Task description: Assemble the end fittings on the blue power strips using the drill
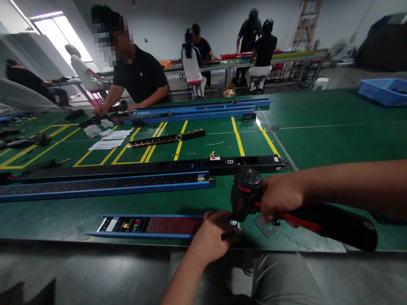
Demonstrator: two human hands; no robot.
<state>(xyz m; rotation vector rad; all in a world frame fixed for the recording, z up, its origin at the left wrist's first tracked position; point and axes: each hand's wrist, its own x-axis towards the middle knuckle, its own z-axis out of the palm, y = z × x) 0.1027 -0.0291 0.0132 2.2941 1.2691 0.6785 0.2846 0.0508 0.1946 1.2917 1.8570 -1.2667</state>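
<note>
My right hand (280, 196) grips a black and red cordless drill (246, 191), its long handle running to the lower right. My left hand (209, 237) pinches a small dark part (228, 235) close under the drill's nose, with a bit of yellow showing beside it. The exact part is too small to name. A grey metal plate (267, 226) lies on the green mat below the drill. To the left of my left hand sits a blue-edged metal channel (146, 226) with dark red and black pieces inside it.
A long black bar labelled B (229, 161) and a blue rail (90, 190) lie across the green workbench (336, 127). Papers (106, 144) lie farther off. A co-worker (139, 76) handles blue rails opposite. A blue crate (397, 91) sits at the right.
</note>
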